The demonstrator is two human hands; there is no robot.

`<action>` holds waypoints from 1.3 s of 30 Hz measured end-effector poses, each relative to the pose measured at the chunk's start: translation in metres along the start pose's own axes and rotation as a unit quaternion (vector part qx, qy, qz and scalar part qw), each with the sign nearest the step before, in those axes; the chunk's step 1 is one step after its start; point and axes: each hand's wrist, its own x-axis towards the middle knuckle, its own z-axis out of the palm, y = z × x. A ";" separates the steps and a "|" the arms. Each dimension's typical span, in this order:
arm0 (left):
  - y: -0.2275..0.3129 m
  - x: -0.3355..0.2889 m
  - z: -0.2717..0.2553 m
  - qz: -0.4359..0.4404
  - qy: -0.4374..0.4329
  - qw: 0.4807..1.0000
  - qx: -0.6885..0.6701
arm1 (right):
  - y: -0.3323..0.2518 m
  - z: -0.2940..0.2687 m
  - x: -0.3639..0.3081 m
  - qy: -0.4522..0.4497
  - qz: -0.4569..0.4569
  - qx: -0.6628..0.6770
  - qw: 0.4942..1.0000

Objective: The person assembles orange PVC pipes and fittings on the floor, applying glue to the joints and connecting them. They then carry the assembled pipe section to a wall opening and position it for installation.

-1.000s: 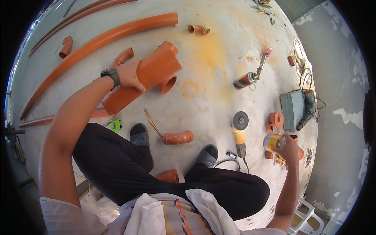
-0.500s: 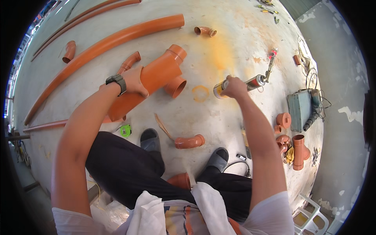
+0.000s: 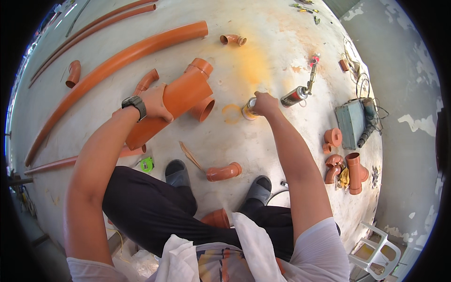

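Note:
My left hand [image 3: 156,102] is closed over a wide orange plastic pipe [image 3: 188,95], which lies tilted across the floor with a collar at its far end. Next to its right side is an open orange socket [image 3: 203,110]; whether it is joined to the pipe is partly hidden. To the right, my right hand [image 3: 265,103] has its fingers wrapped round a yellowish metal can [image 3: 249,109], part of which they cover. Just beyond that hand lies a gas torch with a dark canister [image 3: 294,97]. A yellow paint ring [image 3: 231,114] marks the floor beside the can.
A long orange pipe [image 3: 117,63] curves across the left. Near my sandals lie a small bend [image 3: 224,172] and a green tape measure [image 3: 147,164]. At the right stand a grey-green metal case [image 3: 350,124], a power tool [image 3: 371,123] and several orange fittings [image 3: 354,174].
The whole view has shifted, so most things appear farther left. My right hand has moved slightly left, away from the torch canister. My left hand stays on the pipe.

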 end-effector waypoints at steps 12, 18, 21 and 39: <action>0.001 -0.001 -0.003 -0.013 -0.001 1.000 -0.004 | 0.002 0.013 -0.017 0.031 -0.056 -0.044 0.997; -0.004 0.000 0.002 -0.010 0.004 1.000 -0.009 | 0.002 -0.001 -0.039 0.168 -0.219 0.053 0.960; -0.003 0.004 0.001 -0.017 -0.021 1.000 0.013 | 0.002 0.018 -0.069 -0.135 -0.273 0.090 0.948; 0.035 0.011 -0.001 -0.076 -0.024 0.984 0.162 | 0.035 0.110 -0.020 0.240 0.089 0.597 0.760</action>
